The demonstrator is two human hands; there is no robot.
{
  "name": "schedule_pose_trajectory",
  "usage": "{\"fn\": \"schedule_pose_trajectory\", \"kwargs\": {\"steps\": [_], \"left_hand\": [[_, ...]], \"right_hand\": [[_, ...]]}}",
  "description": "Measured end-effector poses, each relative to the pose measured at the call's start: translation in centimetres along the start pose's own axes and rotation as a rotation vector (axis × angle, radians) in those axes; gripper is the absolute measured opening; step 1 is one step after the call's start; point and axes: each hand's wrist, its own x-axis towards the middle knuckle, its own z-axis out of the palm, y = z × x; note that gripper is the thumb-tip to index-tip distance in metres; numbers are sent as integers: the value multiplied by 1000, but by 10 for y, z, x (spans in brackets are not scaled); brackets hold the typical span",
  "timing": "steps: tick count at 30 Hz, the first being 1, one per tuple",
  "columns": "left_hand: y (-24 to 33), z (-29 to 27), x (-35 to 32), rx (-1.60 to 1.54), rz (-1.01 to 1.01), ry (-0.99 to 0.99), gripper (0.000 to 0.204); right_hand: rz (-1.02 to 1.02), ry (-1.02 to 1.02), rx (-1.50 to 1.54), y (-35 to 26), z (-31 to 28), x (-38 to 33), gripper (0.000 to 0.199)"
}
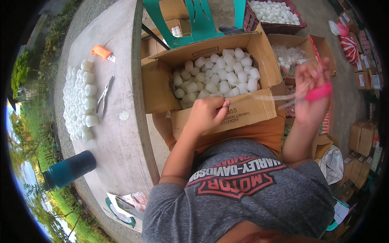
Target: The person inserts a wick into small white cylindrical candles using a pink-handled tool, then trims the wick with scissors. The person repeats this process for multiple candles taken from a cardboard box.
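My left hand (209, 114) is closed in a fist at the near edge of an open cardboard box (160, 87). A small dark thin piece pokes out by its thumb; what it belongs to is hidden. To the right of the box my right hand (308, 87) is raised, its fingers curled and smeared by motion. Within it lies a bright pink handle (319, 92), and pale blurred streaks run from there toward the box. Many small white plastic cups (221, 71) fill the box, which rests by my lap.
At left, a grey table (123, 160) bears rows of white cups (79, 101), pliers (104, 97), an orange-handled cutter (102, 52) and a teal bottle (71, 168). A green chair (192, 38), a dark red crate (302, 26) and another carton (324, 56) stand beyond.
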Motion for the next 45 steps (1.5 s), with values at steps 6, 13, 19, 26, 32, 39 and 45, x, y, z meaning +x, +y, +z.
{"fn": "schedule_pose_trajectory", "kwargs": {"steps": [6,13,19,26,32,39,45], "left_hand": [[10,-4,1,-159,-281,-79,25],[28,0,-1,-283,-199,-128,18],[41,-4,6,-290,-105,-160,16],[-10,-11,-20,-336,-442,-107,26],[-25,-29,6,-2071,-581,480,26],[-27,-22,-9,-2280,-547,482,30],[-4,-20,-5,-2069,-539,488,33]], "right_hand": [[425,-441,-415,40,-26,-37,18],[336,-510,-177,61,-15,-53,15],[259,-431,-89,37,-3,-50,28],[3,-334,546,-78,-38,1,4],[181,-304,-293,9,-24,8,26],[148,-556,-1410,43,-19,4,56],[47,-472,-932,42,-2,-32,40]]}}
